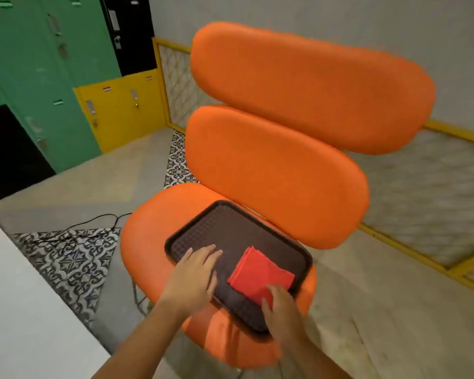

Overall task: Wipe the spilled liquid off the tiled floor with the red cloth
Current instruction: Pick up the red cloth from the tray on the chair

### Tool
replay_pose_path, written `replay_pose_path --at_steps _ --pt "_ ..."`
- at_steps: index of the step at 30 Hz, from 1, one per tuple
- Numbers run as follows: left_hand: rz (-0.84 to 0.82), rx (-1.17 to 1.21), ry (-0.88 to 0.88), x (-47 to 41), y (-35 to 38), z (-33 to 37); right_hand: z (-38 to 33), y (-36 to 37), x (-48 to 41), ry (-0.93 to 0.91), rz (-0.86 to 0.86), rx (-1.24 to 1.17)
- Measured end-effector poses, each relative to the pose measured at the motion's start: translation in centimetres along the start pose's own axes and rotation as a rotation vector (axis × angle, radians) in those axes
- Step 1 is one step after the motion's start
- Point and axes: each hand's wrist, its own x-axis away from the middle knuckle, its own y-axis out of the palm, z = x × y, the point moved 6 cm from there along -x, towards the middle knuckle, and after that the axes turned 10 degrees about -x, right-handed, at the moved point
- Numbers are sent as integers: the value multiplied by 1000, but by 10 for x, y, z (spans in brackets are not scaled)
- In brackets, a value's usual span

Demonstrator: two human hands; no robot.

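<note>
A folded red cloth lies on a dark brown tray that rests on the seat of an orange chair. My right hand is at the cloth's near corner, its fingers curled onto the fabric's edge. My left hand lies flat on the tray's left part with straight fingers, beside the cloth and apart from it. No spilled liquid shows on the visible floor.
Patterned tiles cover the floor left of the chair, with a black cable across them. A white surface fills the lower left. Green, yellow and black lockers stand at the back left. A yellow-framed mesh panel runs along the right wall.
</note>
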Motion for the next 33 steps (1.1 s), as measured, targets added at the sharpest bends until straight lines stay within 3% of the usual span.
replay_pose_path --at_steps 1,8,15,21,23,25,29,33 --pt "58 28 -7 -9 11 -5 8 8 -11 -6 70 1" --pt "-105 144 -20 -41 60 -19 28 57 -55 107 -220 204" --pt "-160 175 -84 -56 98 -34 62 97 -76 250 -320 355" --pt "-196 259 -143 -55 103 -29 69 102 -75 97 -263 496" --pt "-220 321 -178 -51 103 -24 69 93 -82 160 -231 349" --pt "-262 407 -223 -44 104 -18 63 74 -85 271 -78 50" --pt "-261 773 -465 -28 88 3 39 19 -68 380 134 -439" --pt "-327 1071 -697 -9 56 50 15 -34 -32 448 123 -728"
